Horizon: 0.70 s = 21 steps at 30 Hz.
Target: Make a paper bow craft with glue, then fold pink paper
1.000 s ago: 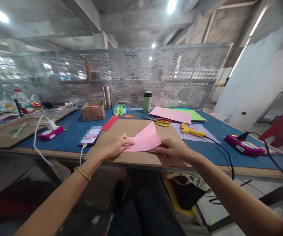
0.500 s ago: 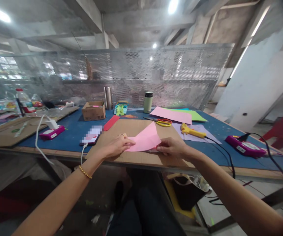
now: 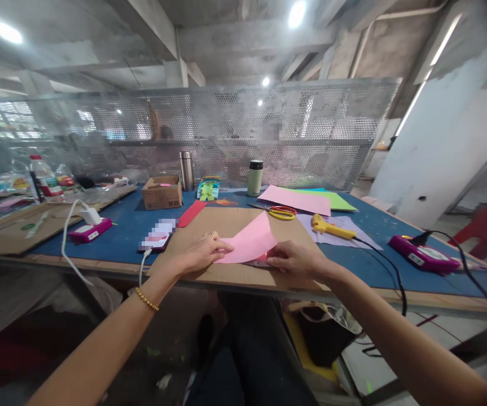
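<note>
A pink paper (image 3: 251,239) lies on a brown cardboard sheet (image 3: 222,276), its right part raised to a point. My left hand (image 3: 203,252) presses its fingers on the paper's left end. At the paper's lower right edge, my right hand (image 3: 292,257) has its fingers closed on a small reddish item (image 3: 260,259), mostly hidden under the paper. Red-and-yellow scissors (image 3: 281,212) lie behind the paper. A red strip (image 3: 193,213) rests at the cardboard's upper left.
A yellow glue gun (image 3: 332,227) lies on purple paper at the right, near a magenta power block (image 3: 423,255). Left stand a phone (image 3: 157,235) and a cardboard box (image 3: 162,193). Behind are a green cup (image 3: 255,178) and a steel flask (image 3: 187,171).
My right hand has shifted slightly left and down, and more of the reddish item shows under the paper edge. My left hand stays on the paper.
</note>
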Available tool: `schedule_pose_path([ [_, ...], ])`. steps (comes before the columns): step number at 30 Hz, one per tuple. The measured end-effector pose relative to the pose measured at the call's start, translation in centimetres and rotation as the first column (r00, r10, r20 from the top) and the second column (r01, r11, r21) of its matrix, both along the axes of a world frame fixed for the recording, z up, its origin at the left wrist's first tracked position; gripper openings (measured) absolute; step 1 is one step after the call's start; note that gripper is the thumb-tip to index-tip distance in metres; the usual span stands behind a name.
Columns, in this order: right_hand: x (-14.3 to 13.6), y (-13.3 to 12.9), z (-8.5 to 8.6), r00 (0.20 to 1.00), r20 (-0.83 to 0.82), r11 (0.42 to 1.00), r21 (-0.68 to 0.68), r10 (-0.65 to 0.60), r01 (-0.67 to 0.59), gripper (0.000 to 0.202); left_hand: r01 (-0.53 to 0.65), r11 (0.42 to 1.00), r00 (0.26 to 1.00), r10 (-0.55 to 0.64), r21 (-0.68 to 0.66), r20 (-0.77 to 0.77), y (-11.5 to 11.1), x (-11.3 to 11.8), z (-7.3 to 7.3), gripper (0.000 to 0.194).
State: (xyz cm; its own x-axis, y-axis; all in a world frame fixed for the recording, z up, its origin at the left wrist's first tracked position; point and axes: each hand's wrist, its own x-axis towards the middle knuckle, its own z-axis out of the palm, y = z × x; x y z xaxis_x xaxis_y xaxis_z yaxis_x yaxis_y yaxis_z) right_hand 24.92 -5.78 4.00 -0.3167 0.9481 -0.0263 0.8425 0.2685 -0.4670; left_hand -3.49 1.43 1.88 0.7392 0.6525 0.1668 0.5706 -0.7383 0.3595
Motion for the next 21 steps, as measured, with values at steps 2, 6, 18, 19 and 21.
schedule_pose_path([
  [2,-0.1,-0.1,0.1,1.000,0.014,1.000,0.015,-0.015,0.015,0.045,-0.011,1.000,1.000,0.011,-0.014,0.003,-0.1,0.0,0.1,0.036],
  [6,-0.5,0.1,0.0,1.000,-0.025,0.999,-0.042,-0.010,0.009,0.044,0.001,1.000,1.000,-0.001,-0.012,0.013,-0.1,0.0,0.1,0.036],
  [18,-1.1,0.6,-0.3,1.000,0.023,0.999,0.031,0.008,-0.009,0.049,0.042,0.999,0.999,-0.042,0.016,-0.004,0.5,-0.1,-0.2,0.037],
  [19,-1.0,0.5,-0.2,0.999,0.029,1.000,0.020,0.022,-0.022,0.048,0.041,0.999,0.999,-0.041,0.018,-0.003,0.5,-0.1,-0.1,0.037],
  [21,-1.0,0.4,-0.1,0.998,0.043,0.999,0.008,0.039,-0.040,0.047,0.037,0.999,0.999,-0.037,0.015,-0.003,0.4,0.0,0.0,0.037],
])
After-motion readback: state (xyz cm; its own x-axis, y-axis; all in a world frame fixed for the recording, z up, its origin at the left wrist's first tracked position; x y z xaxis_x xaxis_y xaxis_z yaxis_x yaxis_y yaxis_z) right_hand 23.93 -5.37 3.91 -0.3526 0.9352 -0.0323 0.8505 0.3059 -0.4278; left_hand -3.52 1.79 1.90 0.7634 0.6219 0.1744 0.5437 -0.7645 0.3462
